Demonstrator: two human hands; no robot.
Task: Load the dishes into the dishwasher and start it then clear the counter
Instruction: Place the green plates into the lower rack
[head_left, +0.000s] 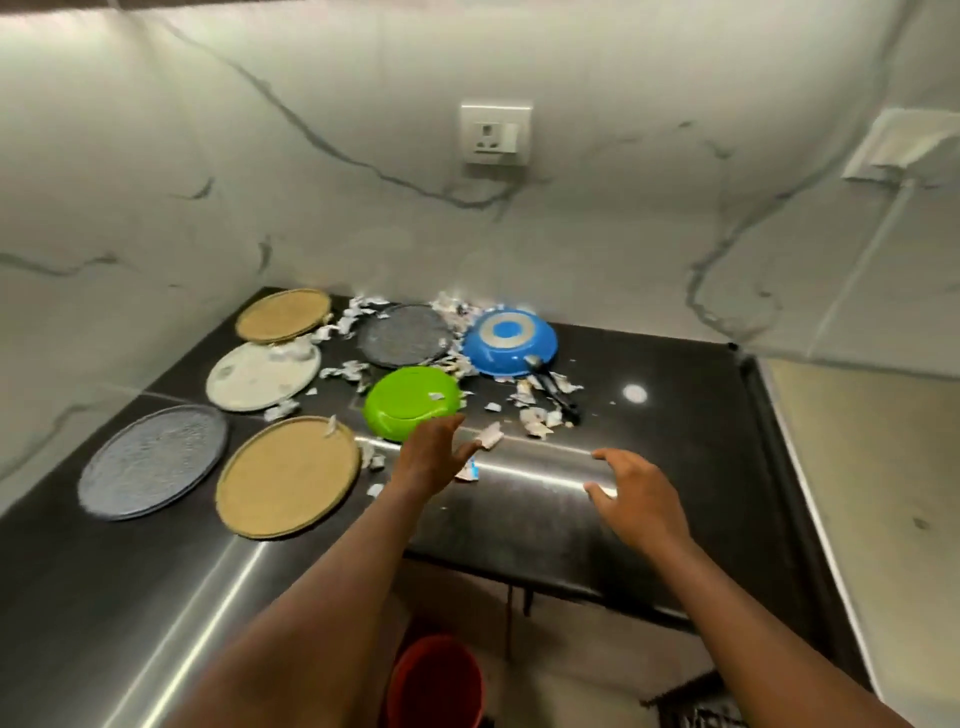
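Several plates lie on the dark counter (675, 415): two tan ones (288, 475) (283, 314), a blue-grey one (153, 460), a pale one (262, 376) and a dark grey one (405, 335). A green bowl (410, 402) sits upside down in the middle. Behind it a blue pan (509, 343) lies upside down, its black handle (553, 392) pointing toward me. Torn paper scraps (535, 421) are strewn among them. My left hand (434, 457) hovers just in front of the green bowl with fingers spread, holding nothing. My right hand (631, 499) hangs over the counter, fingers loosely curved, empty.
Marble walls close the counter at the back and left, with a socket (496, 134) on the back wall. A red bucket (436, 680) stands on the floor below the counter's front edge. The counter ends at a raised edge on the right.
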